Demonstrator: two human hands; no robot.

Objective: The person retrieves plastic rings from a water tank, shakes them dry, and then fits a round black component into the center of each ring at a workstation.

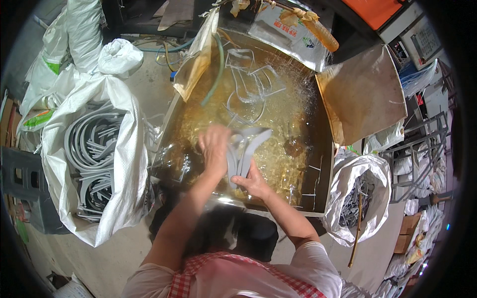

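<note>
Grey strips (pixel 251 149) above tub (pixel 325 171) of water (pixel 279 166)

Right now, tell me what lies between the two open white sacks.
In the head view, the liquid-filled tank, with the left hand, right hand and grey strips over it.

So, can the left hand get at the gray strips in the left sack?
Probably yes: the left hand would have to cross the left wall of the tank, but the left sack gapes open and nothing covers the gray strips.
</note>
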